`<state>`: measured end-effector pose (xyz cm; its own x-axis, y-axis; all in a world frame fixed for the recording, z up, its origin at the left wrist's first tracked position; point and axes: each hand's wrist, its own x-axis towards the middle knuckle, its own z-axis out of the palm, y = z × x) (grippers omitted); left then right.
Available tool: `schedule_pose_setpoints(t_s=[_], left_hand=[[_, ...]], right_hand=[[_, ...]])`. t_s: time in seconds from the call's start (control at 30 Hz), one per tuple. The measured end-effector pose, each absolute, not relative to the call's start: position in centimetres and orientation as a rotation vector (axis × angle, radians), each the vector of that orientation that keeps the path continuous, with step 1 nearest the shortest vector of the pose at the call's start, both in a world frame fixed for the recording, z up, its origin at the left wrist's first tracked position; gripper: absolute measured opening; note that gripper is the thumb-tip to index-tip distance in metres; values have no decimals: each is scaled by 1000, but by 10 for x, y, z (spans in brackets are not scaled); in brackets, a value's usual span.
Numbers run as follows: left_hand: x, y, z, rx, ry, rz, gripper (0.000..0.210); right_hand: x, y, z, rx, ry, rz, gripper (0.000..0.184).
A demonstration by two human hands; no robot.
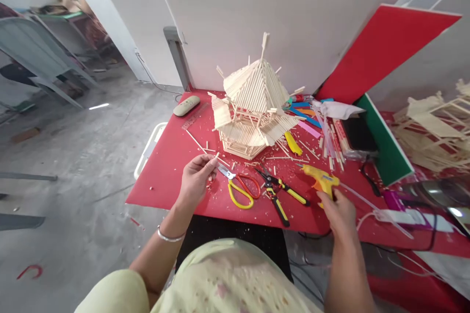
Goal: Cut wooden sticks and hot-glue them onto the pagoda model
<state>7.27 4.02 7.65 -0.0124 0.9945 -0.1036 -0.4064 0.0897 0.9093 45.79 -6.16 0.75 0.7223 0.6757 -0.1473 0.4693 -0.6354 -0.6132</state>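
Note:
Between the thumb and fingers of my left hand [199, 176] a short wooden stick [217, 155] is pinched, above the table's front left part. My right hand [340, 210] grips the handle of a yellow glue gun [320, 179], its nozzle pointing left. Behind both hands stands a pagoda-like model [253, 112] built from thin sticks, upright, with a tiered roof. Scissors [238, 186] with one red and one yellow handle lie beside my left hand. To their right rest pliers [277, 193] with black and yellow handles.
On the red table [165, 166], stick scraps surround the model. A yellow cutter [293, 143], glue sticks [334, 144] and a black box [356, 134] lie at right. White boards [279, 24] stand behind. A second stick model [433, 122] is far right. A computer mouse-shaped beige case [186, 106] sits back left.

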Motion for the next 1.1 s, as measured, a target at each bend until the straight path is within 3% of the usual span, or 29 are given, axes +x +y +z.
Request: schedule_pose_setpoints(t_s=[0.17,0.27,0.37,0.47,0.57,1.1], left_hand=[[58,56,85,1016,1052,1534,22],[55,66,93,1080,1102,1648,22],[55,72,102,1179,1161,1711,21],[55,76,107,1258,1207,1734,18],[56,82,109,1279,1232,1722,18],[67,102,99,1398,1313,1763,11]], right_hand=[[412,-73,54,-1592,-722,433,43],[374,-71,97,-1623,-962,259,32],[338,-55,129,-1655,-1371,104,33],[307,-26,140,-1664,-1519,-422,46],[283,4,137,-1684,-1526,-736,48],[248,52,137,-1737,-1676,-682,27]])
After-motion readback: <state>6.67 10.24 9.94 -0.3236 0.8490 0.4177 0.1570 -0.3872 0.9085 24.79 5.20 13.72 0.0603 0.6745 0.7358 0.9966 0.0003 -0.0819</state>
